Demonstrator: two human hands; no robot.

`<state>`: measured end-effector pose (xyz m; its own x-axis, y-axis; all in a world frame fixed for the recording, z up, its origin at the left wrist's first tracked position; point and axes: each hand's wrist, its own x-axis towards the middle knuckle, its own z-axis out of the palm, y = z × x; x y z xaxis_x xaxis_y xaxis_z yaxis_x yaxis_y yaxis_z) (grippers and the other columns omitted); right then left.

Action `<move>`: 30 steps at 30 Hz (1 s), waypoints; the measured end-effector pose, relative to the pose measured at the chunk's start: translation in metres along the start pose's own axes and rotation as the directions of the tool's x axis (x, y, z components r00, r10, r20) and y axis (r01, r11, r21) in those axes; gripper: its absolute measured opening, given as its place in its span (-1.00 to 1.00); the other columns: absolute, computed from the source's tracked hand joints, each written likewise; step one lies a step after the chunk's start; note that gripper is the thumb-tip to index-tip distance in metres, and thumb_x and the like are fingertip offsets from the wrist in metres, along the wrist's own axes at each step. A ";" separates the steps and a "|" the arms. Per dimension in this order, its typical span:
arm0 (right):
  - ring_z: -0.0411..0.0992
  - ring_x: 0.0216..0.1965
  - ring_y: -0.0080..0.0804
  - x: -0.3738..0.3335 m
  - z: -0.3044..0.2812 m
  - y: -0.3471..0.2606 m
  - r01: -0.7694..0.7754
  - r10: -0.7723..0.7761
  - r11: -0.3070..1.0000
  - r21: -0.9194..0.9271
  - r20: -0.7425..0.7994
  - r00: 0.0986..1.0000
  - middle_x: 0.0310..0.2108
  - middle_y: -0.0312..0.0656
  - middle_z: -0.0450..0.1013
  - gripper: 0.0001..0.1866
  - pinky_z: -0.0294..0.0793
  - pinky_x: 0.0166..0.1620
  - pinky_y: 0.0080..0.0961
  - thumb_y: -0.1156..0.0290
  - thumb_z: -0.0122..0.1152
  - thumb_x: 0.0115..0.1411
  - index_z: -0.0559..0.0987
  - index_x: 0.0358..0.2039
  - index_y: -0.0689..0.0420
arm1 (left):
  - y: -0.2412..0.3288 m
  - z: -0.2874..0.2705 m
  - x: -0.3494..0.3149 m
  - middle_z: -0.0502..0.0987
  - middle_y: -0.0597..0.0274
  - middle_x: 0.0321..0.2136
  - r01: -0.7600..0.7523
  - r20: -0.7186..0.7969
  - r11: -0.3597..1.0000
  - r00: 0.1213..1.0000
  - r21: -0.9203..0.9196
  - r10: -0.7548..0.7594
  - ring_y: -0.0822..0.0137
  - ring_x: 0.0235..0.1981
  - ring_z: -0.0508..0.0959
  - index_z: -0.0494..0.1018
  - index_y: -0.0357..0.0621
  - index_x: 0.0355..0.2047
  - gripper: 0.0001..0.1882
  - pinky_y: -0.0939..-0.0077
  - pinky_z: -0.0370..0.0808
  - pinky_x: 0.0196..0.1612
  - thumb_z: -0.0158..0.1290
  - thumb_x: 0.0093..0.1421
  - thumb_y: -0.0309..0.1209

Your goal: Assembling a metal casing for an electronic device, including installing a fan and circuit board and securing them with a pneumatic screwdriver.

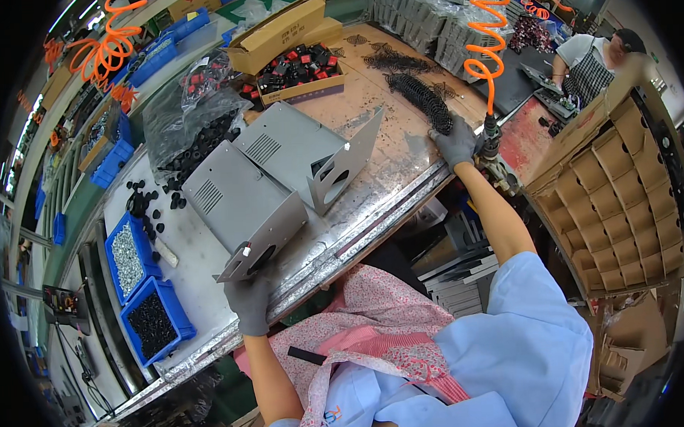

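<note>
My right hand (455,143), in a grey glove, closes round the near end of a curved stack of black wire fan guards (417,98) at the table's right side. In the same kind of glove, my left hand (249,303) is at the lower corner of a grey sheet-metal housing (232,198); its fingers are partly hidden and I cannot tell whether they grip. A second grey housing (287,144) with vent slots and a round cut-out lies beside the first. More loose fan guards (393,59) lie farther back on the table.
Blue bins of silvery screws (127,259) and black screws (151,325) stand at the left. Behind the housings are loose black parts (196,147) and a carton of red-and-black switches (303,68). An air tool (490,144) hangs by my right hand. A divided carton (613,204) and a person (597,65) are right.
</note>
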<state>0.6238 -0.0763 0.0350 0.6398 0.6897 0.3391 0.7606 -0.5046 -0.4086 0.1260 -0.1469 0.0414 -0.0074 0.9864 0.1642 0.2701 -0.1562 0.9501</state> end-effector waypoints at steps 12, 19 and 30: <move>0.34 -0.06 -0.10 -0.140 -0.055 -0.096 0.488 -0.587 0.609 0.626 -0.058 0.807 -0.07 -0.05 0.37 -0.17 0.33 0.02 -0.33 0.30 0.47 -0.19 0.31 0.13 0.14 | 0.020 -0.008 -0.028 0.30 -0.01 0.05 -0.234 -0.264 0.915 0.908 0.329 0.327 0.15 0.02 0.39 0.32 -0.25 0.03 -0.30 0.35 0.39 0.03 0.32 -0.14 -0.37; 0.37 -0.15 -0.06 -0.203 -0.063 -0.141 0.538 -0.784 0.447 0.715 0.025 0.620 -0.18 -0.04 0.38 -0.15 0.38 -0.09 -0.27 0.24 0.50 -0.25 0.33 0.09 0.13 | 0.049 0.014 -0.069 0.51 0.14 -0.34 -0.130 -0.077 0.985 0.987 0.110 0.139 0.38 -0.37 0.50 0.48 -0.26 -0.14 -0.66 0.54 0.43 -0.28 0.18 0.08 -0.37; 0.38 -0.08 -0.10 -0.235 -0.060 -0.173 0.528 -0.832 0.402 0.748 0.057 0.552 -0.06 -0.01 0.35 -0.12 0.39 -0.02 -0.34 0.24 0.52 -0.27 0.30 0.09 0.17 | 0.063 0.029 -0.055 0.51 0.31 -0.51 0.378 0.077 0.874 0.925 -0.307 -0.373 0.56 -0.60 0.44 0.50 -0.27 -0.18 -0.69 0.64 0.37 -0.54 0.02 0.23 -0.27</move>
<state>0.3480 -0.1820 0.0765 -0.2856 0.8303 0.4785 0.5609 0.5497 -0.6191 0.1712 -0.2095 0.0841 -0.0340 0.9743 -0.2229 -0.0623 0.2205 0.9734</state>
